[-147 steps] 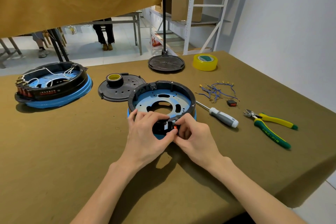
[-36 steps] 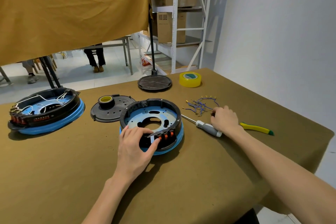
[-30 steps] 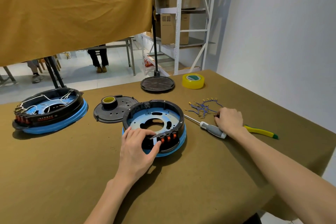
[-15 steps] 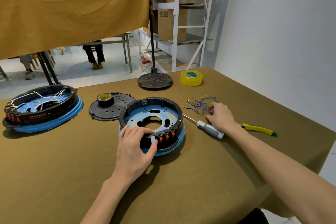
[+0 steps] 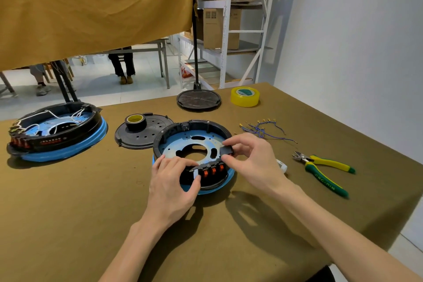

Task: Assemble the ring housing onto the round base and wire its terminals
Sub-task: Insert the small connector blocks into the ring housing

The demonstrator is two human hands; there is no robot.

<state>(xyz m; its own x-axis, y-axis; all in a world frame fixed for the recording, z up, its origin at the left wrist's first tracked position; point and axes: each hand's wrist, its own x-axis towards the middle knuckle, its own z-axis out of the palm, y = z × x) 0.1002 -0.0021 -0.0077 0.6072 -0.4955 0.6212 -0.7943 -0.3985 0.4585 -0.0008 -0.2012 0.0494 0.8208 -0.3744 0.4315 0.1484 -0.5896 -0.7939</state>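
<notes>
The black ring housing (image 5: 183, 128) sits on the blue round base (image 5: 229, 184) at the table's middle, with three orange switches (image 5: 212, 170) in its near wall. My left hand (image 5: 171, 185) grips the housing's near rim, thumb by a white tab. My right hand (image 5: 251, 160) pinches a small black part against the housing's right rim. A bundle of blue wires (image 5: 263, 129) with yellow terminals lies behind my right hand.
A finished wired unit (image 5: 55, 130) stands at far left. A black cover plate (image 5: 137, 137) carries a tape roll (image 5: 134, 121). Yellow tape (image 5: 245, 96), a stand base (image 5: 198, 100), yellow-green cutters (image 5: 325, 173) and a partly hidden screwdriver handle (image 5: 281, 165) lie around.
My right hand left the wires and screwdriver area and came back to the housing's right rim with a small black part. My left hand stayed on the near rim.
</notes>
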